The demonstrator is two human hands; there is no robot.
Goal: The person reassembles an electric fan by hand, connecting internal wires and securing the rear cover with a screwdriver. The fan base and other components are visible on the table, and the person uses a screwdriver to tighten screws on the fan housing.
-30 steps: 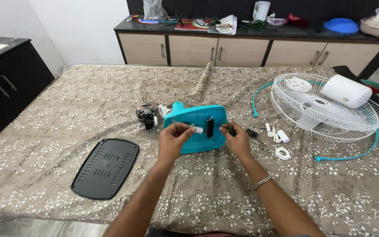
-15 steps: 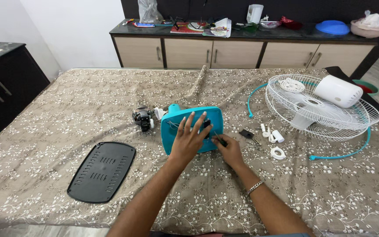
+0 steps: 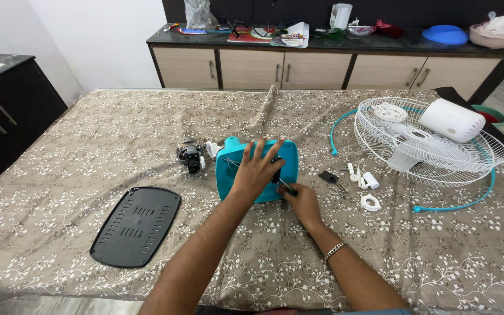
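A teal plastic fan base lies on the patterned tablecloth at the middle of the table. My left hand rests flat on top of it with the fingers spread. Just right of it, my right hand is closed around a thin dark-handled screwdriver. The screwdriver points up-left at a black part on the base, partly hidden behind my left hand.
A small motor lies left of the base and a black vented cover plate sits nearer me. To the right are small white parts, a white ring, a white fan grille and a white housing. A sideboard stands behind.
My left hand let go of a small white piece and came down flat on the teal base. My right hand moved in to the base's right edge with the screwdriver.
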